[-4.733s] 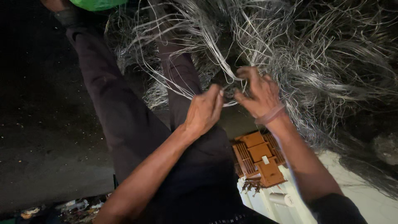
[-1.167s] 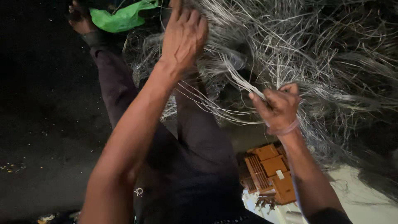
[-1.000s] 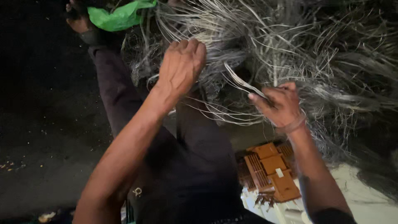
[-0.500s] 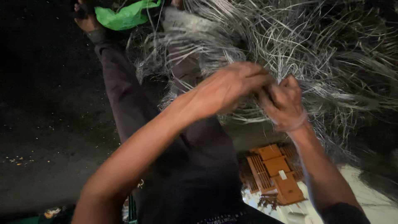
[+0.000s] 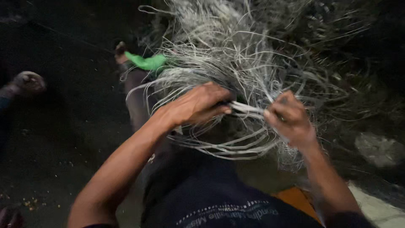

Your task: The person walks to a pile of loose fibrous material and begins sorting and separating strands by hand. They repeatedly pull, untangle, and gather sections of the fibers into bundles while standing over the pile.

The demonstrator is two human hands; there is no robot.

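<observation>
Strands of pale grey wire (image 5: pixel 247 109) run taut between the two hands, drawn out of a big tangled heap of wire (image 5: pixel 249 55) that fills the upper middle of the view. The left hand (image 5: pixel 198 105) has its fingers (image 5: pixel 217 110) curled down and clamped on the near end of the strands, with the fingertips pressed just where the wires leave the fist. The right hand (image 5: pixel 289 120) sits close beside it, its fingers (image 5: pixel 274 120) closed around the same strands, thumb side toward the left hand; only a short stretch of wire shows in the gap between them. Looser loops (image 5: pixel 228 145) sag below both hands and lie over the person's dark trousers (image 5: pixel 202 190). A scrap of green plastic (image 5: pixel 147 62) lies at the left edge of the heap, near a bare foot (image 5: pixel 121 50). Dark ground (image 5: pixel 63 126) spreads to the left, where another foot (image 5: pixel 27 82) shows at the edge. Something orange (image 5: pixel 297 198) peeks out under the right forearm.
</observation>
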